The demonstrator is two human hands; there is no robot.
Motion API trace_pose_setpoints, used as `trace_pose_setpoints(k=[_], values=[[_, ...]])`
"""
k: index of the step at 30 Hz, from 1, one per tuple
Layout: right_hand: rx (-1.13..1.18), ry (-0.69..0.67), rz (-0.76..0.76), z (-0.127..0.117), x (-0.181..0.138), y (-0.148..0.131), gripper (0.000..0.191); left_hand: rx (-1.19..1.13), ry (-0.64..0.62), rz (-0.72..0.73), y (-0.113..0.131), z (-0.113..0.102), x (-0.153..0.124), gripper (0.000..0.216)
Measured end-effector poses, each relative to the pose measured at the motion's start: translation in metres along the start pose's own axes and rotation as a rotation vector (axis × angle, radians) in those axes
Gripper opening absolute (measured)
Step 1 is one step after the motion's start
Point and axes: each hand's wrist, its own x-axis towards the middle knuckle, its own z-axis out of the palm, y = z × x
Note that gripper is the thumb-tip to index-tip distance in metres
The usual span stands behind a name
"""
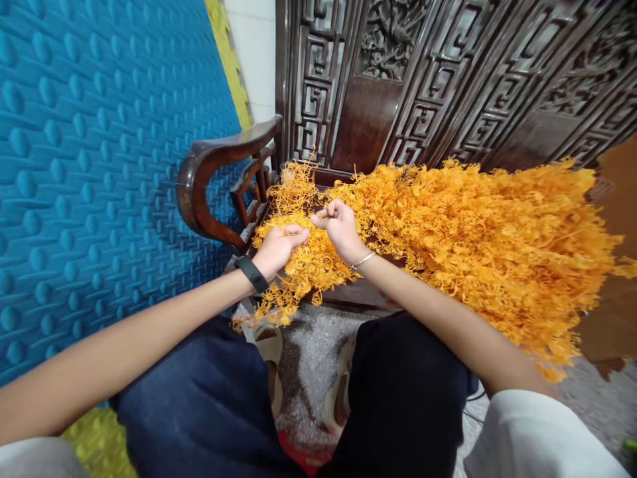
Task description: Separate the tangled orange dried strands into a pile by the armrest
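Note:
A small heap of orange curly strands (318, 269), frizzy and plastic-looking, covers the left end of a dark wooden bench seat (355, 295). Over this heap my left hand (279, 251) is closed in a pinch, with thin orange bits at its fingertips. Just to its right, my right hand (342, 229) pinches thumb against fingers, its tips close to the left ones but apart. What the right fingers hold is too small to make out. A far larger pile of the same orange strands (488, 245) spreads to the right along the bench.
A curved wooden armrest (219, 149) rises left of the small heap. Behind stands a carved wooden backrest (368, 126). Blue foam matting (99, 166) lies at left, and brown cardboard (612, 318) at far right. My knees are close to the bench's front edge.

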Motion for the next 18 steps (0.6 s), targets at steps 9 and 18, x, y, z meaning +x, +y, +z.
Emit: trace_pose_setpoints(k=[9,18], values=[[-0.336,-0.139,0.208,-0.075,0.014,0.040,0.027,0.212,-0.146,0.110,-0.001,-0.015,-0.018,0.025],[-0.500,-0.247,0.056,-0.082,0.018,0.060,0.026,0.262,-0.165,-0.009,-0.014,-0.025,-0.011,0.034]])
